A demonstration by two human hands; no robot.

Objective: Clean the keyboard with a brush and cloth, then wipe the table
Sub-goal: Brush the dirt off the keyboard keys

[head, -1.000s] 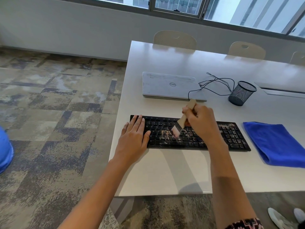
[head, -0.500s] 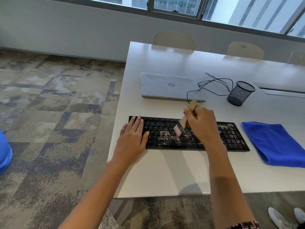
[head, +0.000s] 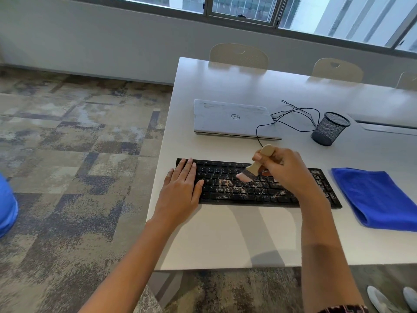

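A black keyboard (head: 243,190) lies on the white table (head: 225,240), its keys sprinkled with pale dust and crumbs. My left hand (head: 181,193) rests flat on the keyboard's left end, fingers straight. My right hand (head: 284,170) grips a small wooden-handled brush (head: 257,164) over the middle of the keyboard. The brush's pinkish bristles touch the upper key rows, pointing left. A folded blue cloth (head: 376,197) lies on the table right of the keyboard.
Behind the keyboard sit a shut grey laptop (head: 232,118), loose black cables (head: 293,116) and a black mesh pen cup (head: 330,128). Beige chairs (head: 239,56) line the table's far side. Patterned carpet lies to the left, with a blue object (head: 6,208) at the edge.
The brush has swept from the lower key rows up and to the left, toward the upper rows. My left hand has stayed flat on the keyboard's left end.
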